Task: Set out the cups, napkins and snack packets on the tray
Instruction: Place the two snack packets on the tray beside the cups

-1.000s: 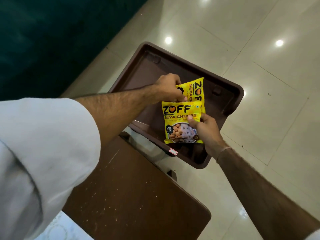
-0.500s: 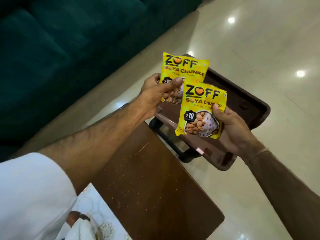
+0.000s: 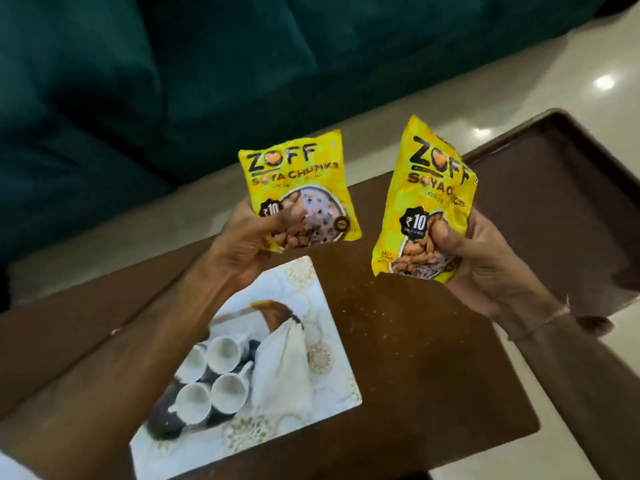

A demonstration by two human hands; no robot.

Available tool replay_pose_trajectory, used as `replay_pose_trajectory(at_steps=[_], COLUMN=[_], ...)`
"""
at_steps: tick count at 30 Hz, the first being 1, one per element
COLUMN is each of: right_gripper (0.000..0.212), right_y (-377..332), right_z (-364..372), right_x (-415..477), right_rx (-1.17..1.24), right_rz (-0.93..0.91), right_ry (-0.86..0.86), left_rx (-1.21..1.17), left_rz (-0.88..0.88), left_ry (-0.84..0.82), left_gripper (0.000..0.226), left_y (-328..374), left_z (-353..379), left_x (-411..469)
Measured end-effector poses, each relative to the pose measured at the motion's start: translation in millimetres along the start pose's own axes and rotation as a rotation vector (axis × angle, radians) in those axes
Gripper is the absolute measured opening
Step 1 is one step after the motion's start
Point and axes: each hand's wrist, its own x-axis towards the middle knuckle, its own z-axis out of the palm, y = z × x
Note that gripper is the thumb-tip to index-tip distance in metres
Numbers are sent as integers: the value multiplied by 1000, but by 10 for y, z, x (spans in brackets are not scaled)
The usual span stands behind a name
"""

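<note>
My left hand (image 3: 247, 244) grips a yellow soya-chunks packet (image 3: 298, 188) by its lower left corner. My right hand (image 3: 485, 258) grips a second yellow packet (image 3: 429, 202), crumpled, by its lower right part. Both packets are held upright in the air above the brown table (image 3: 415, 358). Below my left forearm lies a white patterned tray (image 3: 311, 403). On it stand several white cups (image 3: 221, 351) close together, with a folded white napkin (image 3: 287, 365) beside them. My left forearm hides part of the tray.
A brown plastic bin-like tray (image 3: 561, 202) sits to the right, past the table's edge, above the glossy tiled floor (image 3: 519, 84). A dark green sofa (image 3: 173, 81) fills the far side. Crumbs dot the table to the right of the white tray.
Both hands lifted the two packets out of the brown plastic tray and brought them back over the table. The view swung down and left, so the white tray with cups now shows.
</note>
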Motion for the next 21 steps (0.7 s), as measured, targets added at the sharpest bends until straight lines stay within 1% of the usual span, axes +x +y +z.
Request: replay_pose_trajectory(at_steps=[1,2,4,5,7,9,13,18,21], right_gripper=[64,58,50,48,45,47,48,48,47], right_y=[125,252,507,648,925,1173,1577,1921,2080], right_z=[117,218,389,485,659,800,990,1039,1083], right_x=[23,38,60,73,94,113,174,278,337], right_rx=[-5,-7,0,7,20,13,-13,-11,25], right_rz=[11,24,61,87,144,196,263,359,417], right_ry=[8,22,47,60,91,124,189,225,180], left_rx=[-22,-31,-22,-13,-21,-38,-55,-54,-53], left_rz=[-3,17,60,81,90,92,59,-84,-148], left_ry=[39,76,139,175,253,333,496,644,686], left_gripper=[77,66,31,27,34,40,43,52,47], left_y=[-32,-76,-179,-219,-303,-392,-658,-1078,-1341], left_z=[-213,-422,-798,-980,-1342,-1684,-2330,-2954,-3189], left_x=[-148,-291,-571,-727,-1021,-1283,-1736,-2163,-2326])
